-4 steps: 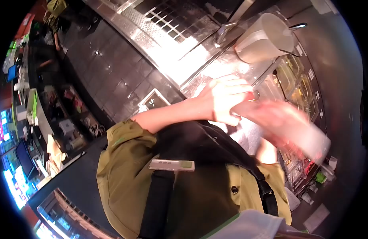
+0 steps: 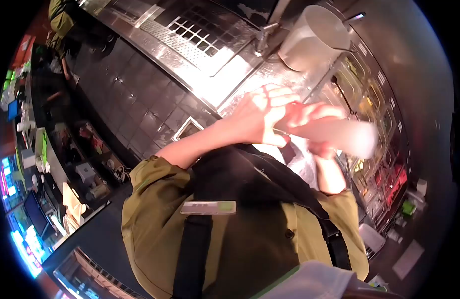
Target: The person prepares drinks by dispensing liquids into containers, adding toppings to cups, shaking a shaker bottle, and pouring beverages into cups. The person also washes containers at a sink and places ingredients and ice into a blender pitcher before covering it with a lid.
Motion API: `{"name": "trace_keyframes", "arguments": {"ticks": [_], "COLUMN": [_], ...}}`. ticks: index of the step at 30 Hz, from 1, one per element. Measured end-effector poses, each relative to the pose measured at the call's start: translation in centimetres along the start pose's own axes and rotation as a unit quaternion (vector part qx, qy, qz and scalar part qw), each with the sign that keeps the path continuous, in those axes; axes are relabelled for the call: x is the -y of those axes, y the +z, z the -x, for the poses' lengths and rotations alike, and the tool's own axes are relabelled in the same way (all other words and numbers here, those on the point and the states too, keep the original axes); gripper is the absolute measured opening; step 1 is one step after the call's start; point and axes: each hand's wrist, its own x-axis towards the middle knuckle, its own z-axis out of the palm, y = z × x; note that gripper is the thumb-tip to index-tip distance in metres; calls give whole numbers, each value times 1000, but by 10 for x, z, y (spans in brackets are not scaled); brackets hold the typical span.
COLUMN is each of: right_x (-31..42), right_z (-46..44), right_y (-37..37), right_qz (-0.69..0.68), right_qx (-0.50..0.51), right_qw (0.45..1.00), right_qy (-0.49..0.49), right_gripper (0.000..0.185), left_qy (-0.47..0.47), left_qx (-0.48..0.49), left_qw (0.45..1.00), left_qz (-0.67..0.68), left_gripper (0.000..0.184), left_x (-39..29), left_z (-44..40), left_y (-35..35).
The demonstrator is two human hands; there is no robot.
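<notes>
A pale, translucent cup-like container (image 2: 352, 137), blurred by motion, lies tilted sideways between my hands. My right hand (image 2: 319, 113) is wrapped around its middle, with fingers above and thumb below. At the container's left end, my left hand (image 2: 262, 112) is cupped around it, fingers over the top and thumb underneath. The contents cannot be made out. Beneath the hands is a shiny metal counter (image 2: 240, 94), partly washed out by glare, with a crumpled clear sheet (image 2: 307, 172) close to my body.
A large translucent pitcher (image 2: 314, 40) with utensils stands beyond my hands, near a metal tap (image 2: 262, 40). Clear food bins (image 2: 384, 144) line the right. A drain grid (image 2: 200, 30) lies ahead. Another person (image 2: 65, 20) stands far left by a shelved counter.
The container has swung up and left, with my right hand around it. My left hand has shifted slightly up and left. The whole view has shifted a little too.
</notes>
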Motion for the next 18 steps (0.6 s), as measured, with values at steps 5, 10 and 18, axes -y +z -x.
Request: {"name": "trace_keyframes", "arguments": {"ticks": [5, 10, 18], "right_x": [157, 223, 17], "right_z": [-31, -23, -38], "right_y": [-61, -138, -104], "right_qz": [-73, 16, 73], "right_qx": [23, -111, -61], "right_qw": [990, 942, 993], "right_qy": [-121, -317, 66], "right_gripper": [66, 59, 32], "left_qy": [-11, -65, -149], "left_qx": [23, -177, -444], "left_qw": [998, 975, 868], "left_qz": [-54, 119, 162], "left_gripper": [91, 95, 91], "left_x": [-14, 1, 21], "left_z": [-5, 39, 69], "left_y": [5, 43, 54]}}
